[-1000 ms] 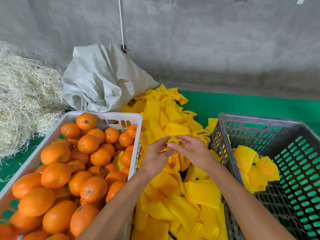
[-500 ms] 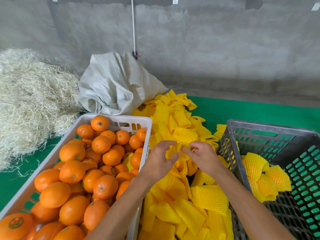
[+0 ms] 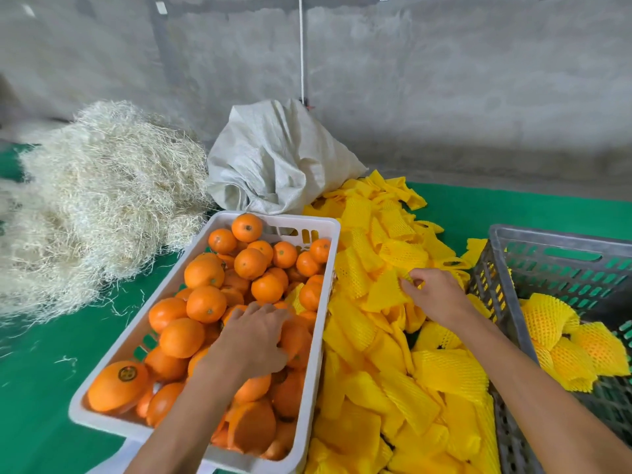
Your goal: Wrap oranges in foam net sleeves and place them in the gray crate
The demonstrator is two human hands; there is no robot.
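Left of the sleeve pile (image 3: 393, 336): your left hand (image 3: 253, 340) cups an orange (image 3: 297, 340) in the white crate (image 3: 164, 292). On the pile: your right hand (image 3: 434, 299) pinches 1 foam sleeve (image 3: 383, 290). Risk: neighbouring sleeves may snag and lift too.

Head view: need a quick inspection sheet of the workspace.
Surface: green mat, straw strands scattered on it.
Job's things: white crate heaped with bare oranges; pile of yellow foam net sleeves between the crates; gray crate holds a few wrapped oranges.
Clutter: straw heap; woven sack.
Hands: left hand on the oranges, grip hidden; right hand pinches one sleeve.
Cables: white cord down the wall.
Surroundings: bare concrete wall.
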